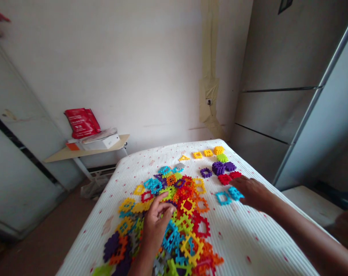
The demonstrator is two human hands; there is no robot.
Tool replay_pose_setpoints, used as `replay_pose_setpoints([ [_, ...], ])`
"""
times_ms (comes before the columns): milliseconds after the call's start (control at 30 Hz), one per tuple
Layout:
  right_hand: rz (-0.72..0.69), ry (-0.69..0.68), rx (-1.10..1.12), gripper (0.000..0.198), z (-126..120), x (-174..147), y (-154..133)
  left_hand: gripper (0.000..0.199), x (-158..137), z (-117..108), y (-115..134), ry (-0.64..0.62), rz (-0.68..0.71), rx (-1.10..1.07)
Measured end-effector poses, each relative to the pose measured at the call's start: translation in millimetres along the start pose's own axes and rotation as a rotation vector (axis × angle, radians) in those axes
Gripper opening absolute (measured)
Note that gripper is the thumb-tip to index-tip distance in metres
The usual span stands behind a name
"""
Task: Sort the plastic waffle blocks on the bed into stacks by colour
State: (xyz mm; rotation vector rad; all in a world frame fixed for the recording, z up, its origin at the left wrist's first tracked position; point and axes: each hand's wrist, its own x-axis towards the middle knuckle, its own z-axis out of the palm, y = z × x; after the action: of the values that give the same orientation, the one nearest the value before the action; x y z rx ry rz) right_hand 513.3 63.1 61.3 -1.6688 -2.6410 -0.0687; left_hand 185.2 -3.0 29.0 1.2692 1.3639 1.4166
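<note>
**Blue square under the right hand**

Left hand (158, 216) hung over the mixed heap (185, 221), fingers loosely curled, thumb apart, nothing seen between. Right hand (250, 191) at a blue square (235, 193) toward the tabletop's (239, 237) right edge; couldn't tell if clamped. Step looked like grouping by colour, blue frame (219, 198) alongside. Next move seemed to call for a clean release.

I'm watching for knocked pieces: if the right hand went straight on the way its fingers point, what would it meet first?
The right hand would probably meet the red pieces just ahead of it, though depth is unclear.
</note>
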Motion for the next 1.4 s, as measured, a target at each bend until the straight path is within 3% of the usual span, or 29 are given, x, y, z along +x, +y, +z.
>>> replay_pose_setpoints([
  [133,-0.157,0.096,0.115,0.029,-6,1,-41,0.049,1,0,0,-0.001,0.021,0.004],
  [233,-0.275,0.105,0.132,0.016,7,10,-79,0.038,9,-6,6,-0.001,0.067,0.077],
  [333,-0.382,0.152,0.120,0.015,33,20,-106,0.027,27,-12,18,-0.029,0.160,0.304],
  [400,-0.412,0.198,0.104,0.019,51,25,-117,0.024,44,-12,27,-0.076,0.240,0.566],
  [500,-0.403,0.286,0.111,0.021,72,28,-122,0.026,77,-4,32,-0.152,0.308,0.930],
  [633,-0.382,0.357,0.137,0.017,84,30,-121,0.024,122,20,20,-0.223,0.267,1.084],
  [767,-0.380,0.373,0.135,0.015,85,30,-121,0.027,149,41,1,-0.250,0.180,1.232],
  [933,-0.385,0.388,0.114,0.017,86,30,-122,0.034,158,49,-13,-0.273,0.056,1.366],
  [1167,-0.369,0.379,0.159,0.017,87,31,-122,0.041,168,53,-14,-0.239,-0.061,1.433],
  [1400,-0.369,0.375,0.155,0.017,88,32,-122,0.047,160,53,-11,-0.172,0.018,1.416],
])
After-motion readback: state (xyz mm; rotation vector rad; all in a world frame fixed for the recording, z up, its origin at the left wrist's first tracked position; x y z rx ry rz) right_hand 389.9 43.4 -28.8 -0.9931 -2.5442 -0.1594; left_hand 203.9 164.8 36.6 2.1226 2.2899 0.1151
